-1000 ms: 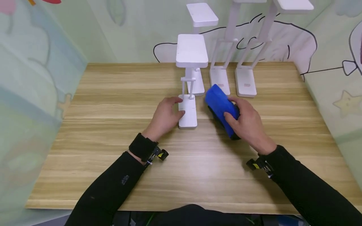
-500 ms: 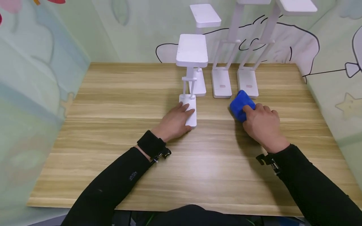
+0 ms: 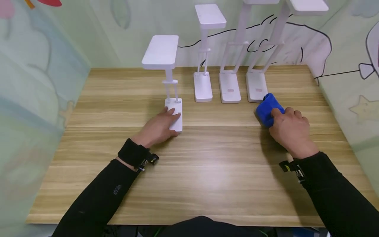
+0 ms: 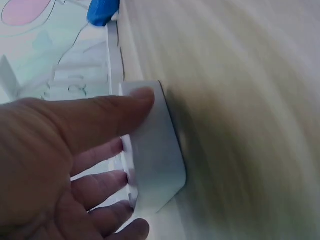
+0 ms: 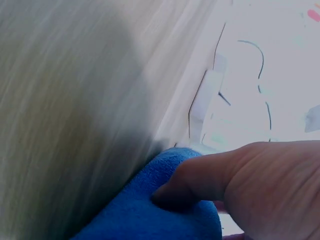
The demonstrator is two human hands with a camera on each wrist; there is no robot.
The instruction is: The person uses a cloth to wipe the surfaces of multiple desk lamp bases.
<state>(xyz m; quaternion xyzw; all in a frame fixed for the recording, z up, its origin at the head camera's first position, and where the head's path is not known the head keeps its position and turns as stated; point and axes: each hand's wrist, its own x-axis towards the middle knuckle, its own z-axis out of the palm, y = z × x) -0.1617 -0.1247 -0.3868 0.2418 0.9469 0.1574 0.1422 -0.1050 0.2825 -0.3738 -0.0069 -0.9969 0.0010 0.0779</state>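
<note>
A white desk lamp [image 3: 161, 54] stands upright at the left of a row of lamps. My left hand [image 3: 159, 128] grips its base [image 3: 177, 122] from the left. In the left wrist view the thumb lies on the end of the base [image 4: 156, 155], and the other fingers reach along its face. On the right, my right hand [image 3: 290, 131] holds a bunched blue cloth [image 3: 267, 108] low over the table, close to the front of the rightmost lamp. The right wrist view shows the thumb pressing into the cloth [image 5: 150, 215]; the palm side is mostly hidden.
Three more white lamps, a left one [image 3: 203, 89], a middle one [image 3: 230, 89] and a right one [image 3: 257, 86], stand along the back of the wooden table [image 3: 207, 184]. Patterned walls [image 3: 59, 42] border the back and sides. The tallest lamp heads are cut off above.
My left hand has taken hold of the front lamp and moved it left, uncovering the lamp behind. My right hand has moved right with the cloth, which now looks more bunched.
</note>
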